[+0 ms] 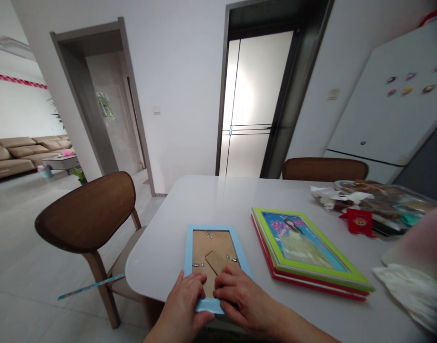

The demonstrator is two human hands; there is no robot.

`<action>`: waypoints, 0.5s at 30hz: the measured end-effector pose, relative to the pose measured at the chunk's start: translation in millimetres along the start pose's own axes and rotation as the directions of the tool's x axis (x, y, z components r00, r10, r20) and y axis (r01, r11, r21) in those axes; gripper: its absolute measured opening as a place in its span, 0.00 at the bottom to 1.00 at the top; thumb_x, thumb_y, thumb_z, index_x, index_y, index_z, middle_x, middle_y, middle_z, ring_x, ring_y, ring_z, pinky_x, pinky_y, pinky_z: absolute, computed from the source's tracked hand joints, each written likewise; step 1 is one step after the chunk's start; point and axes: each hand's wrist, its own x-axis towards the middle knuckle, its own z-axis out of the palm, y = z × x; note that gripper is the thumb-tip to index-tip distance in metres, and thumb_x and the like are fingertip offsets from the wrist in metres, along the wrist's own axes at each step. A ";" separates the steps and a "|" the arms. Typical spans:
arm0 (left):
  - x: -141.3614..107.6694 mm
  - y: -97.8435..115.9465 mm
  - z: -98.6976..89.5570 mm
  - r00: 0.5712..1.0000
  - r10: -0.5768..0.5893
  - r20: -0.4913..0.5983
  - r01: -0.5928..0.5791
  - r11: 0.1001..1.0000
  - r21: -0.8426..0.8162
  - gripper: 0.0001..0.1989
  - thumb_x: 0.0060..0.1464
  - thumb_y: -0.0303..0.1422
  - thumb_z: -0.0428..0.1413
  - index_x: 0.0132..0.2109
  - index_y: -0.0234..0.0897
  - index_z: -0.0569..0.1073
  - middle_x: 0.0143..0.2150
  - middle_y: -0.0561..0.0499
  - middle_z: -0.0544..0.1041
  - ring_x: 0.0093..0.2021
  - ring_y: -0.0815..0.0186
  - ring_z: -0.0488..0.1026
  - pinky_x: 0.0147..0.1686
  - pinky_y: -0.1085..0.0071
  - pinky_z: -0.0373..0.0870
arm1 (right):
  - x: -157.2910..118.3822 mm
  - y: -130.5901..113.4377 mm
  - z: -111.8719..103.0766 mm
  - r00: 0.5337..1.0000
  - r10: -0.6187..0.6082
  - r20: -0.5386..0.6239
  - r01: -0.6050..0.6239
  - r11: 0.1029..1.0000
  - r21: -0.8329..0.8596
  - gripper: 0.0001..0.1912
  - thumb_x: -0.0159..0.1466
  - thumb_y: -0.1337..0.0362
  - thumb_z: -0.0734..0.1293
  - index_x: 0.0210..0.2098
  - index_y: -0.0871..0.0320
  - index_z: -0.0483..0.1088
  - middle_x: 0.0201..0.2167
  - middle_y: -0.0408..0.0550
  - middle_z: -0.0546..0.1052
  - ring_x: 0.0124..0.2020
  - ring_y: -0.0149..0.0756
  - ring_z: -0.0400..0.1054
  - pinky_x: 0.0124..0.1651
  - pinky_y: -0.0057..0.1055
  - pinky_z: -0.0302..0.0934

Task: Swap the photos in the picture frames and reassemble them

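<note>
A light blue picture frame [188, 243] lies face down on the white table, its brown backing board [200, 243] showing. Small metal clips sit along the top, left and right edges of the board, and a stand flap is cut in its middle. My left hand [185, 305] grips the frame's lower left corner, thumb on the bottom rim and fingers bent over the board. Curled fingers of my right hand [241, 297] press at the lower right of the board and rim. What lies under those fingertips is hidden.
Right of the blue frame is a stack of frames, a green picture frame [275, 255] above a red one [275, 275]. Farther right lie a red packet [360, 222], plastic wrapping and white tissue [407, 290]. Wooden chairs [93, 214] stand at the table's left and far side.
</note>
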 end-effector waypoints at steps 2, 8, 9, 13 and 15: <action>1.0 2.9 1.1 1.000 -0.005 0.017 0.004 0.999 0.041 0.15 0.37 0.28 0.59 0.36 0.36 0.67 0.50 0.44 0.68 0.53 0.58 0.61 0.56 0.54 0.45 | -1.2 -2.6 -0.6 1.000 0.004 0.003 -0.004 1.000 0.013 0.10 0.56 0.69 0.58 0.30 0.56 0.70 0.31 0.45 0.71 0.36 0.34 0.59 0.43 0.33 0.52; 2.4 5.3 6.3 0.999 0.036 0.017 -0.038 0.992 0.119 0.15 0.37 0.28 0.58 0.37 0.37 0.67 0.53 0.43 0.65 0.55 0.56 0.57 0.55 0.49 0.41 | -12.4 15.0 -0.5 0.940 0.194 -0.282 -0.123 0.960 0.250 0.17 0.54 0.65 0.60 0.44 0.56 0.66 0.43 0.52 0.69 0.45 0.39 0.60 0.48 0.37 0.54; 2.2 5.1 3.6 0.999 0.046 -0.011 -0.045 0.995 0.091 0.14 0.38 0.26 0.57 0.36 0.37 0.67 0.52 0.43 0.66 0.54 0.56 0.59 0.55 0.48 0.41 | -15.2 20.4 -1.1 0.879 0.310 -0.362 -0.185 0.922 0.339 0.17 0.55 0.64 0.59 0.44 0.56 0.66 0.44 0.53 0.68 0.45 0.40 0.60 0.48 0.37 0.55; 5.0 18.2 -13.0 0.977 0.016 -0.213 -0.070 0.966 -0.249 0.07 0.42 0.27 0.55 0.31 0.38 0.65 0.48 0.43 0.69 0.51 0.55 0.63 0.52 0.51 0.50 | -21.1 24.5 1.9 0.550 0.754 -0.358 -0.225 0.547 0.806 0.18 0.53 0.57 0.62 0.42 0.56 0.66 0.40 0.51 0.71 0.41 0.40 0.64 0.43 0.37 0.58; 10.2 36.7 -14.6 0.954 -0.059 -0.293 -0.118 0.827 -0.550 0.04 0.45 0.31 0.54 0.29 0.38 0.64 0.48 0.43 0.69 0.50 0.56 0.64 0.49 0.56 0.58 | -16.5 10.7 9.7 0.514 0.842 -0.165 -0.112 0.256 0.960 0.21 0.52 0.55 0.63 0.44 0.57 0.65 0.38 0.50 0.72 0.37 0.39 0.66 0.38 0.36 0.60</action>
